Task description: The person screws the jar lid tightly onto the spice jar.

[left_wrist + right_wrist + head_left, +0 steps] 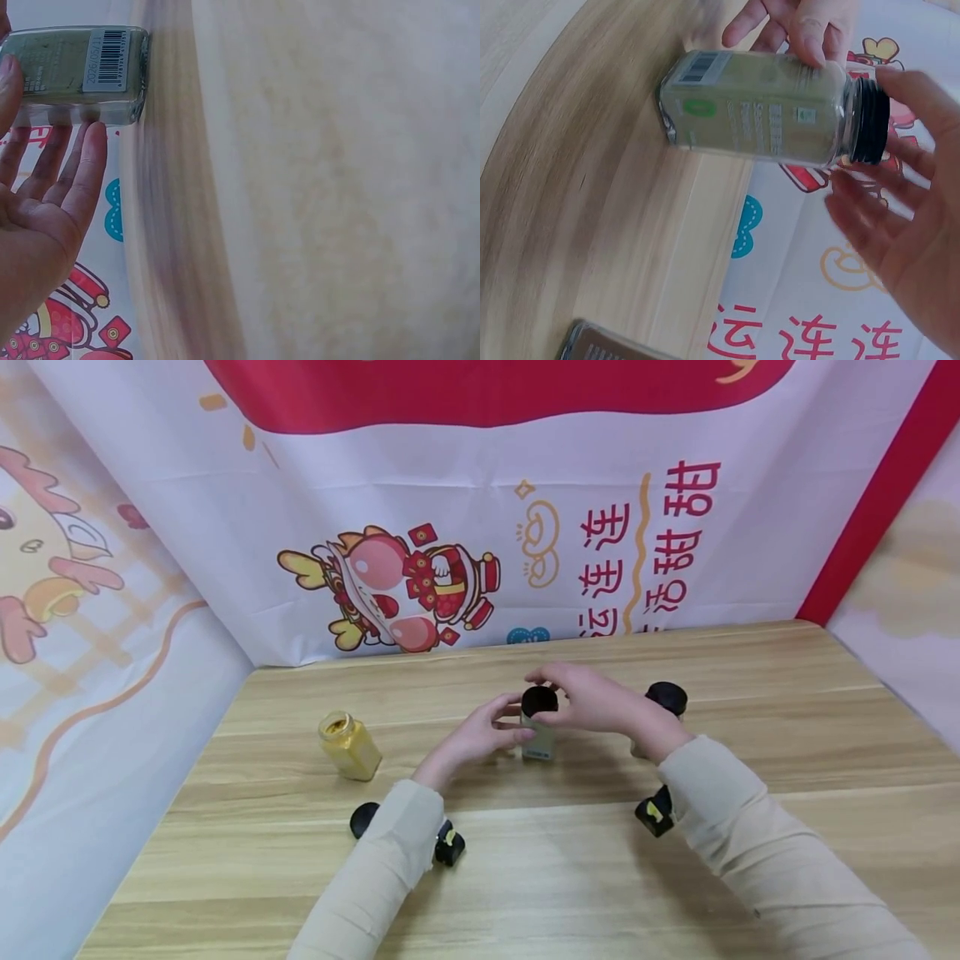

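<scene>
A clear glass jar (757, 105) of greenish powder, with a barcode label and a black screw lid (868, 120), stands upright near the middle of the table. My left hand (483, 731) holds its body, thumb (9, 90) on one side and fingers on the other. From the right, my right hand (588, 697) reaches over the top. Its fingers curl around the lid, with the thumb in front in the head view. Part of the jar's body is covered by the hands.
An uncapped glass jar (352, 752) of yellow powder stands at the left. Round black lid (364, 818) and small black object with a yellow mark (450, 845) lie by the left sleeve. Behind the right forearm is a black-lidded jar (666, 697); nearer, another yellow-marked black object (655, 812).
</scene>
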`<control>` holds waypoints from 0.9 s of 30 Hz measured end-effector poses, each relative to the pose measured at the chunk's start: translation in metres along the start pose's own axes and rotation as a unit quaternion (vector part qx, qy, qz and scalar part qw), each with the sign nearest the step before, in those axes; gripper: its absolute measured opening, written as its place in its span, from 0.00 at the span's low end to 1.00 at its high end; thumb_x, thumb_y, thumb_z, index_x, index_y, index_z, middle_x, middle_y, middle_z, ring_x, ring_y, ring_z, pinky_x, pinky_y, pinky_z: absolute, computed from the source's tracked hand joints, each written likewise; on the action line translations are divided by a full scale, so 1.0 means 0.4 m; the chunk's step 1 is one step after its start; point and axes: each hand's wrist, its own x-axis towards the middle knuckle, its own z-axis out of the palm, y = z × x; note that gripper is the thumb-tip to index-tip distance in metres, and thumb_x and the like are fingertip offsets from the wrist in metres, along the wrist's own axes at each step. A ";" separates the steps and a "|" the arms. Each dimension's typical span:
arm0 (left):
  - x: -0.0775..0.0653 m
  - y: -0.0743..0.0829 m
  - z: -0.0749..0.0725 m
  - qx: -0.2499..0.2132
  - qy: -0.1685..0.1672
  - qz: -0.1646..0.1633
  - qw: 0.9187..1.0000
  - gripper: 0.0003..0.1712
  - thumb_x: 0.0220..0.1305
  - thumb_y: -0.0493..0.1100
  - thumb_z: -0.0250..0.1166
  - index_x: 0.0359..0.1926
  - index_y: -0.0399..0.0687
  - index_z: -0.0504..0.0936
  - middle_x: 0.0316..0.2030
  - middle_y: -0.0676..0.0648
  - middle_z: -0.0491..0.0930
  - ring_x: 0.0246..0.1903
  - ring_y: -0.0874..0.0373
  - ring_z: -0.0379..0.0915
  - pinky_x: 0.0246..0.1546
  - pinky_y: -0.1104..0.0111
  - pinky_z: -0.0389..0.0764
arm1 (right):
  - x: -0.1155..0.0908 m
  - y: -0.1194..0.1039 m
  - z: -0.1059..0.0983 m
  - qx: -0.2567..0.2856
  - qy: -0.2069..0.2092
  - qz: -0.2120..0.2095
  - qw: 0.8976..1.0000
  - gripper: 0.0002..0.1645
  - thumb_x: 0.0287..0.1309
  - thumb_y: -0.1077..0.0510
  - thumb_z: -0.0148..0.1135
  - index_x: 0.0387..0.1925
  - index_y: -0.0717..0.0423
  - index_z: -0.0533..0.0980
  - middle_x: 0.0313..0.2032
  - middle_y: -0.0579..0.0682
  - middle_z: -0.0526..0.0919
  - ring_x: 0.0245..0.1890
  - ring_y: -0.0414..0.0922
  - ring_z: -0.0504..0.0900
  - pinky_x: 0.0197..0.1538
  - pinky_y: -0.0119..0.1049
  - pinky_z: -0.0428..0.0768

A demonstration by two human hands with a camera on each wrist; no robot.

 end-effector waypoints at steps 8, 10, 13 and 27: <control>-0.003 0.001 -0.001 0.002 0.011 -0.008 1.000 0.33 0.64 0.41 0.63 0.69 0.52 0.63 0.67 0.39 0.66 0.62 0.45 0.69 0.43 0.65 0.81 | -0.008 0.013 -0.005 0.014 -0.018 -0.031 0.999 0.28 0.58 0.60 0.62 0.61 0.60 0.71 0.58 0.58 0.76 0.58 0.54 0.75 0.57 0.54 0.77; -0.004 0.001 -0.001 0.004 0.011 -0.009 1.000 0.33 0.64 0.41 0.63 0.69 0.52 0.64 0.67 0.40 0.66 0.62 0.45 0.69 0.43 0.66 0.81 | -0.007 0.013 -0.005 0.014 -0.017 -0.023 0.999 0.27 0.58 0.59 0.62 0.60 0.60 0.72 0.57 0.58 0.77 0.58 0.54 0.76 0.58 0.54 0.77; -0.004 0.000 -0.002 0.007 0.009 -0.009 1.000 0.33 0.64 0.42 0.63 0.69 0.53 0.64 0.67 0.40 0.66 0.62 0.45 0.69 0.43 0.66 0.81 | -0.005 0.011 -0.004 0.014 -0.014 -0.010 1.000 0.26 0.58 0.57 0.63 0.58 0.60 0.73 0.54 0.57 0.78 0.56 0.52 0.77 0.59 0.52 0.76; 0.000 -0.003 0.002 0.003 0.006 -0.005 1.000 0.33 0.65 0.41 0.63 0.69 0.53 0.63 0.67 0.41 0.65 0.63 0.44 0.68 0.47 0.60 0.82 | -0.001 -0.002 0.001 0.023 0.000 0.051 0.998 0.30 0.56 0.50 0.67 0.54 0.63 0.71 0.53 0.59 0.78 0.55 0.55 0.77 0.60 0.51 0.75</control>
